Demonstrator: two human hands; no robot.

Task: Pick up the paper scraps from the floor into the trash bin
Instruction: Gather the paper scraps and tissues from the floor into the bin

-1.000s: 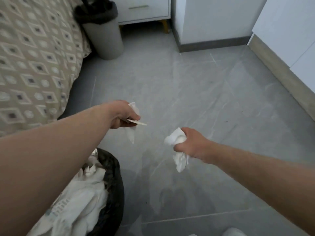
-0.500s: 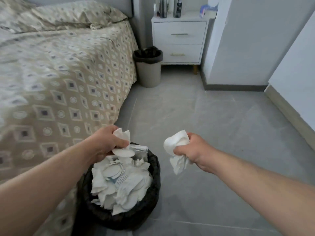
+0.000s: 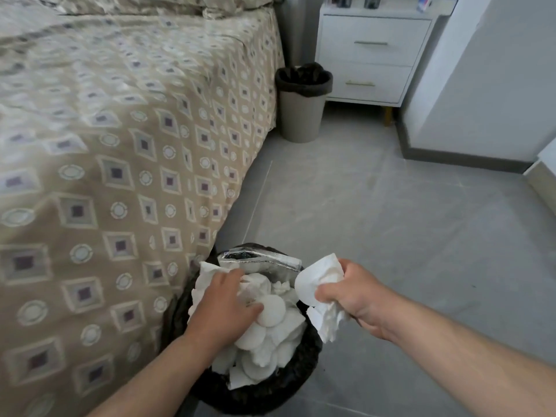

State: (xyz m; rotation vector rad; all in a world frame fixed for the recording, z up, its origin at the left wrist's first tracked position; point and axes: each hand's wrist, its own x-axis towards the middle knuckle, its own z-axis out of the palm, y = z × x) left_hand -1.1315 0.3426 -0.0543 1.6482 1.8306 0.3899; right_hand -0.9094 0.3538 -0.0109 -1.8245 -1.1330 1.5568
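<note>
Both of my hands are at the near trash bin (image 3: 270,395), and the single head view shows why each sits as it does. My left hand (image 3: 224,308) lies over the bin's mouth with its fingers fairly straight and spread, resting on the heap of paper scraps (image 3: 270,332). I judge it is letting go there or pressing the pile down, since the heap stands above the black liner. A silver foil pouch (image 3: 264,261) is wedged at the rim just beyond my left fingertips.

My right hand (image 3: 355,291) is clenched round a crumpled tissue wad (image 3: 316,291), held just right of my left hand and over the bin's right edge. I judge it waits for room to drop.

The patterned bed (image 3: 120,145) runs along the left of my left arm. A second bin (image 3: 302,115) and a nightstand (image 3: 373,55) stand well beyond both hands.
</note>
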